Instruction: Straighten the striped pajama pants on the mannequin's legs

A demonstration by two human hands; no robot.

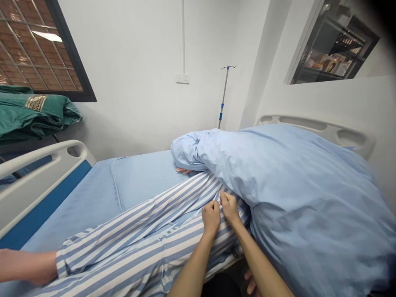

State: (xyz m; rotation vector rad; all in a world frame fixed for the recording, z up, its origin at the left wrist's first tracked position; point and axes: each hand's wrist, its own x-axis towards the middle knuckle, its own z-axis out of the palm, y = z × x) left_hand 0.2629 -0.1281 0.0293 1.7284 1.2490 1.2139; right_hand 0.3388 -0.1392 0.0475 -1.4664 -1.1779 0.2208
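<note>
Where the puffy quilt ends, left hand and right hand clench fingers on creased, striped trousers.

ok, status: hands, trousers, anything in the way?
Left hand, right hand: both closed, seemingly gripping striped trousers near the top. Trousers worn, stretched along bed. Blue quilt bunched beside right hand, may crowd it.

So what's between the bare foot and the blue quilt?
Striped trousers, with the left hand and right hand closed at their upper end; the head view shows this.
</note>
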